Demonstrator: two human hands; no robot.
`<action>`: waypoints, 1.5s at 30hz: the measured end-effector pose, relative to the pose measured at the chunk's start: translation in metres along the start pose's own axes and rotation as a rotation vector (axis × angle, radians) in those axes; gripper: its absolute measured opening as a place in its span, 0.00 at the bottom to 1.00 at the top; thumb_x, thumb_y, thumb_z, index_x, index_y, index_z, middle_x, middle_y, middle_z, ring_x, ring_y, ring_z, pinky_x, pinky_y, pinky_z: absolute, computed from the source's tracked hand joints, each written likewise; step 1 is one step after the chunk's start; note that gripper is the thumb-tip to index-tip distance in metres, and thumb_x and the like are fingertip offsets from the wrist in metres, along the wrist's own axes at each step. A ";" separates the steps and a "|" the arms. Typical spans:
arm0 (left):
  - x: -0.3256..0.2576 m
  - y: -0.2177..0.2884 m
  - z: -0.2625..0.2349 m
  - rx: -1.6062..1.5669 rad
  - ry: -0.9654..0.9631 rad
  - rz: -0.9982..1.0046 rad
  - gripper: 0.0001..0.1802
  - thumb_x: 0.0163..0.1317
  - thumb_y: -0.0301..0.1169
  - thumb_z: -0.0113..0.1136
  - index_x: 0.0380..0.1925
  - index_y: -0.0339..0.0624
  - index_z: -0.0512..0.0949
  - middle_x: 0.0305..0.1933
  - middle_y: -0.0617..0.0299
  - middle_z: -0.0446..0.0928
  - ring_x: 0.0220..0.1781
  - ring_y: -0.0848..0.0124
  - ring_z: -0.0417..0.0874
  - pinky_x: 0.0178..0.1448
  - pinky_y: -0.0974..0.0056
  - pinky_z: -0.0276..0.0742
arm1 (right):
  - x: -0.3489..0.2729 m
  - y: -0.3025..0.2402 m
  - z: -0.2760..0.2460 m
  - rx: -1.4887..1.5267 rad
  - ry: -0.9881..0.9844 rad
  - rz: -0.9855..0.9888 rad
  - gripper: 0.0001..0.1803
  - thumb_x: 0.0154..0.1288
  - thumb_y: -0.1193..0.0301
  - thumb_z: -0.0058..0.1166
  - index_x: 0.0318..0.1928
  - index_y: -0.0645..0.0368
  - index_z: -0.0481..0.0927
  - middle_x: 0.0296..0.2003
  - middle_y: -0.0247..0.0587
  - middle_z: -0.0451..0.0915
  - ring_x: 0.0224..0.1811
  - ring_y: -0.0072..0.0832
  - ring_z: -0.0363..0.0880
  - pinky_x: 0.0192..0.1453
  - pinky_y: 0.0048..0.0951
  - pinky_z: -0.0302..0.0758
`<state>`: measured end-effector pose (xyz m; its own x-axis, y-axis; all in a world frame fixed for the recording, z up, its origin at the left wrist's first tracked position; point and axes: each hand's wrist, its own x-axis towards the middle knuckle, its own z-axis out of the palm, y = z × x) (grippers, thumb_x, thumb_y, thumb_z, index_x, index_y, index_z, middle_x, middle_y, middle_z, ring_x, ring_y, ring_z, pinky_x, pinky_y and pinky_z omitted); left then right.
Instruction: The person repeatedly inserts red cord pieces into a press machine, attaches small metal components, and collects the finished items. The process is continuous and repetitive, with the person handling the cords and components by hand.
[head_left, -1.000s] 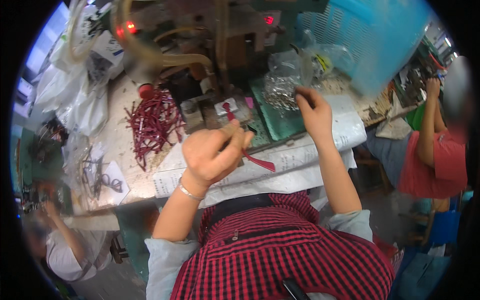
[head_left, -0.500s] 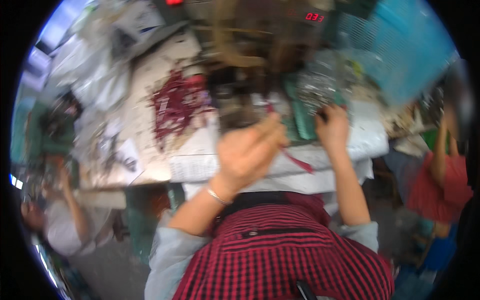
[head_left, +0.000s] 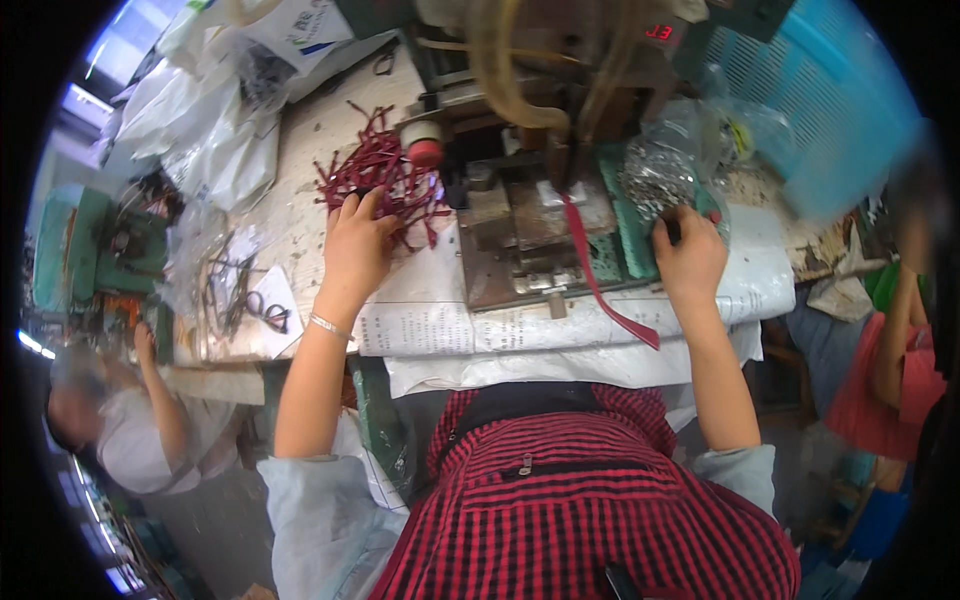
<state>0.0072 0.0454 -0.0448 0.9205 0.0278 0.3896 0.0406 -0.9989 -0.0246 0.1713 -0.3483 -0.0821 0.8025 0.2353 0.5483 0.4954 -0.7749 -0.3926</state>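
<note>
My left hand (head_left: 357,240) rests on a pile of dark red straps (head_left: 380,180) on the bench, fingers curled over them. My right hand (head_left: 688,250) reaches into a clear bag of small silver metal parts (head_left: 655,178), fingertips pinched among them. Between the hands stands a press machine (head_left: 520,215) with a metal base. One dark red strap (head_left: 600,285) lies across that base and hangs over the bench's front edge.
White printed paper (head_left: 560,325) covers the bench front. Plastic bags (head_left: 215,120) and loose metal rings (head_left: 245,300) lie at the left. A blue plastic crate (head_left: 810,90) stands at the back right. Other people sit at lower left (head_left: 130,420) and at right (head_left: 900,360).
My left hand has moved from the machine's front out to the left onto the strap pile. A strap now lies in the machine. My right hand stays at the bag of metal parts.
</note>
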 end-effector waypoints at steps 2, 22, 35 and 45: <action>-0.007 -0.023 0.037 0.021 -0.047 0.033 0.13 0.49 0.29 0.71 0.37 0.51 0.91 0.59 0.56 0.83 0.53 0.53 0.80 0.57 0.53 0.76 | 0.003 0.001 -0.001 0.042 0.029 0.094 0.06 0.61 0.69 0.64 0.35 0.55 0.83 0.28 0.46 0.85 0.32 0.48 0.85 0.39 0.46 0.80; -0.029 0.040 0.028 -1.528 0.248 -0.738 0.21 0.79 0.40 0.56 0.58 0.34 0.80 0.55 0.56 0.84 0.54 0.71 0.84 0.55 0.67 0.81 | 0.049 -0.095 -0.045 0.864 0.032 -0.021 0.09 0.64 0.80 0.63 0.45 0.64 0.85 0.40 0.43 0.87 0.42 0.32 0.86 0.50 0.30 0.80; 0.030 0.150 -0.092 -1.256 0.543 0.140 0.08 0.68 0.12 0.56 0.44 0.32 0.77 0.38 0.44 0.84 0.32 0.66 0.84 0.40 0.66 0.82 | 0.035 -0.122 -0.024 0.520 0.400 -0.318 0.17 0.51 0.81 0.67 0.44 0.59 0.83 0.35 0.40 0.85 0.34 0.37 0.84 0.40 0.34 0.78; 0.082 0.132 -0.104 -1.169 0.874 -0.112 0.10 0.74 0.26 0.60 0.48 0.29 0.79 0.41 0.47 0.86 0.33 0.69 0.86 0.33 0.75 0.81 | 0.026 -0.146 0.011 0.664 0.617 -0.154 0.21 0.50 0.82 0.68 0.46 0.57 0.80 0.31 0.33 0.84 0.32 0.32 0.83 0.50 0.35 0.78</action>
<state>0.0475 -0.0879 0.0795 0.3925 0.4996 0.7722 -0.6290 -0.4668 0.6217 0.1235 -0.2228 -0.0188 0.4868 -0.1944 0.8516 0.8243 -0.2202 -0.5215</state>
